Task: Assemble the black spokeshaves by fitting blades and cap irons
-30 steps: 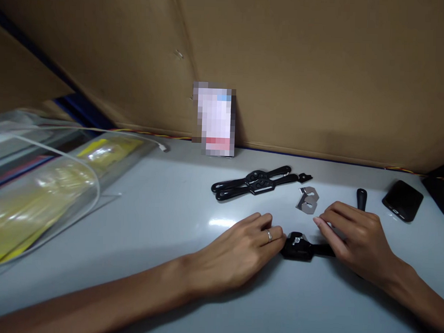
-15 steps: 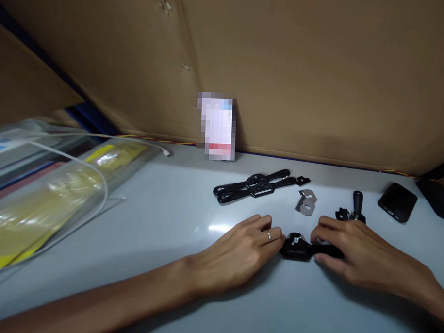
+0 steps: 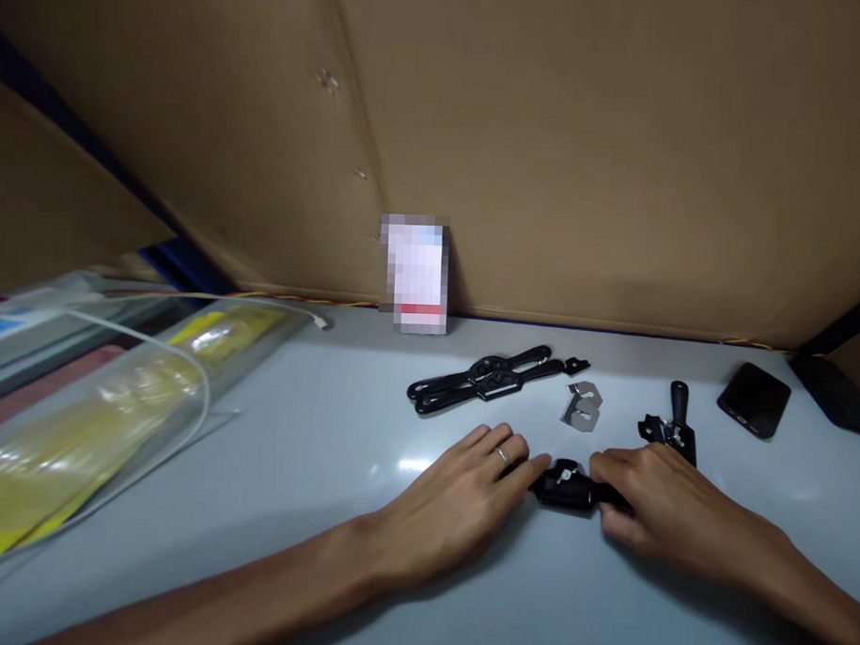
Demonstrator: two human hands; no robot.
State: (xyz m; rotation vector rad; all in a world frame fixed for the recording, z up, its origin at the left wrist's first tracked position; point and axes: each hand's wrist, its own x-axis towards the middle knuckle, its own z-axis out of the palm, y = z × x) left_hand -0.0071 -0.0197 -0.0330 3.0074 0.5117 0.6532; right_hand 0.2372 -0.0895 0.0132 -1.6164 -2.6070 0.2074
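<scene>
A black spokeshave (image 3: pixel 566 492) lies low over the table, with a small shiny screw on its middle. My left hand (image 3: pixel 477 489), wearing a ring, is closed at its left end, hiding that handle. My right hand (image 3: pixel 660 495) is wrapped round the right handle. Just beyond are thin metal blades (image 3: pixel 583 408), overlapping. Two more black spokeshave bodies (image 3: pixel 495 381) lie side by side at the back, with a small black cap piece (image 3: pixel 576 365) at their right end. Another spokeshave (image 3: pixel 677 425) lies behind my right hand, partly hidden by it.
A dark phone (image 3: pixel 755 400) lies at the right, with another black object (image 3: pixel 833 393) beside it. A blurred white card (image 3: pixel 415 280) leans against the cardboard wall (image 3: pixel 583 158). Plastic-wrapped yellow packaging (image 3: pixel 145 397) and a white cable (image 3: pixel 206 390) occupy the left side.
The whole view has shifted, so things sit slightly lower in the picture. My right fingers have closed further round the handle. My left hand keeps its hold on the other end.
</scene>
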